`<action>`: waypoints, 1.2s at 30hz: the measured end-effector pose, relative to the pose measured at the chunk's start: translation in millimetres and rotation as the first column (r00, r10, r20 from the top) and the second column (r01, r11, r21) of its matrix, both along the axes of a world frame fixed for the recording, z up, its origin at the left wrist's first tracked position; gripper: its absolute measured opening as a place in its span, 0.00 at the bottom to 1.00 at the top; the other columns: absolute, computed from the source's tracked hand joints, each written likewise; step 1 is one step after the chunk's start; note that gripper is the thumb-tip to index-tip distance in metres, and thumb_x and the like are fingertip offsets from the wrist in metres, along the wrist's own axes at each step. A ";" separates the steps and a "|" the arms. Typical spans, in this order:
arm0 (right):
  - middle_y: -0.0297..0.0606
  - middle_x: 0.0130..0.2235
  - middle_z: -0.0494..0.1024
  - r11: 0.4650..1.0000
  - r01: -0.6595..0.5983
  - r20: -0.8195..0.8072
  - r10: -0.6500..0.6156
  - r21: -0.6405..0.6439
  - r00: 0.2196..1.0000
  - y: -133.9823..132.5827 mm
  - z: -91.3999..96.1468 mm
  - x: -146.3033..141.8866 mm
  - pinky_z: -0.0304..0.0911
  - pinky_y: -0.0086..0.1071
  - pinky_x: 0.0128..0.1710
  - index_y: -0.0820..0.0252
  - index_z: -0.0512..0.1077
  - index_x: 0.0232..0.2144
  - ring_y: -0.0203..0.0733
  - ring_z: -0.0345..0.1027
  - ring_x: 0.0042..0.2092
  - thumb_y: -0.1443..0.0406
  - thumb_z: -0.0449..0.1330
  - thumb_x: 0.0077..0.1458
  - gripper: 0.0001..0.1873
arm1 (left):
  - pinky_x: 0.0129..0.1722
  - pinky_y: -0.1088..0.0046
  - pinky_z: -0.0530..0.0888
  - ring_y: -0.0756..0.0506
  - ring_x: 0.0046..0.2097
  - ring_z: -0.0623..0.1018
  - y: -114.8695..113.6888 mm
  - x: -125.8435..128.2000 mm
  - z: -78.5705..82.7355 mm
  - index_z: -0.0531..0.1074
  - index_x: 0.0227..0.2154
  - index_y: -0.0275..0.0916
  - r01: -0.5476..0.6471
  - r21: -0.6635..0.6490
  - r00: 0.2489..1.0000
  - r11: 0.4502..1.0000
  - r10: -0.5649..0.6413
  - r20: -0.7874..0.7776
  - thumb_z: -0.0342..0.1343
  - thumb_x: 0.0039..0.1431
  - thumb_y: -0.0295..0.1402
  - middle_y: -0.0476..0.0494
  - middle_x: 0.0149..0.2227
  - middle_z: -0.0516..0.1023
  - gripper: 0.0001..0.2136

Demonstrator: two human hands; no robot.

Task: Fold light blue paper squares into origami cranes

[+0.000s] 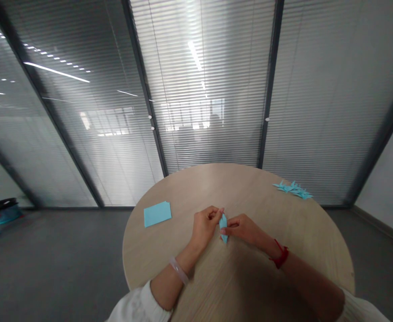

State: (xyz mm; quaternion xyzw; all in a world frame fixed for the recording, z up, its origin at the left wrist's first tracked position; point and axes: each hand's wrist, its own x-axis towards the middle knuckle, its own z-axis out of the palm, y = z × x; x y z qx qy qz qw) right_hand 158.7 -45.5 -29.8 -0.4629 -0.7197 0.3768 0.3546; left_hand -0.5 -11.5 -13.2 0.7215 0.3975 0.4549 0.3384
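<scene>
Between my hands, a little above the round wooden table (pixel 213 277), is a narrow folded piece of light blue paper (pixel 223 222) with pointed ends. My left hand (pixel 205 223) pinches its upper end between thumb and forefinger, the other fingers curled in. Lower down, my right hand (pixel 241 227) grips the same paper from the right side, fingertips closed on it. A flat stack of light blue paper sheets (pixel 158 214) lies to the left of my left hand. At the far right of the tabletop is a loose pile of small folded blue paper pieces (pixel 293 189).
Behind the table's far edge stands a glass partition with blinds (pixel 209 143) and dark frame posts. On the grey floor (pixel 65 264) at far left are blue, red and black items (pixel 2 214), partly cut off. A white wall (pixel 387 174) rises at the right.
</scene>
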 end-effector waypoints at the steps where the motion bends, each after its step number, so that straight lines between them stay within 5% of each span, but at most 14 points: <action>1: 0.34 0.22 0.75 1.000 -0.002 -0.013 0.002 -0.004 1.000 -0.4 1.0 -0.6 0.59 0.27 0.26 0.65 0.78 0.24 0.37 0.66 0.25 0.53 0.60 0.50 0.20 | 0.23 0.77 0.64 0.51 0.22 0.70 -0.1 -0.3 0.6 0.74 0.22 0.35 0.005 -0.003 1.000 1.000 -0.005 0.009 0.54 0.54 0.47 0.49 0.19 0.72 0.18; 7: 0.34 0.21 0.76 0.998 0.068 -0.089 -0.068 -0.005 0.994 0.0 2.3 -0.8 0.60 0.29 0.26 0.61 0.80 0.25 0.40 0.68 0.26 0.53 0.60 0.50 0.17 | 0.26 0.77 0.67 0.49 0.25 0.74 -2.0 1.0 7.1 0.75 0.31 0.36 0.153 -0.167 0.973 0.974 -0.120 0.197 0.64 0.44 0.41 0.50 0.22 0.76 0.14; 11: 0.33 0.21 0.77 0.995 0.097 -0.095 -0.100 -0.030 0.990 1.3 1.8 -0.1 0.60 0.28 0.25 0.61 0.80 0.24 0.40 0.68 0.26 0.54 0.61 0.49 0.17 | 0.26 0.77 0.68 0.49 0.24 0.75 -1.7 2.9 7.3 0.74 0.28 0.36 0.181 -0.241 0.955 0.954 -0.112 0.275 0.67 0.38 0.38 0.50 0.21 0.77 0.14; 25: 0.42 0.27 0.82 0.989 0.052 -0.097 -0.066 -0.137 0.993 -1.0 4.5 -0.4 0.65 0.31 0.32 0.65 0.79 0.22 0.44 0.75 0.30 0.55 0.63 0.47 0.17 | 0.27 0.74 0.73 0.48 0.25 0.76 -1.8 3.4 9.7 0.75 0.28 0.34 0.129 -0.276 0.914 0.952 -0.006 0.406 0.68 0.39 0.39 0.46 0.23 0.79 0.15; 36: 0.39 0.25 0.81 0.991 0.055 -0.134 -0.071 -0.121 0.988 -3.3 9.3 -1.2 0.66 0.33 0.33 0.62 0.78 0.20 0.45 0.75 0.30 0.54 0.63 0.47 0.17 | 0.31 0.73 0.74 0.46 0.29 0.79 1.0 1.0 8.4 0.73 0.33 0.35 0.285 -0.351 0.897 0.892 -0.119 0.427 0.71 0.32 0.36 0.45 0.26 0.80 0.22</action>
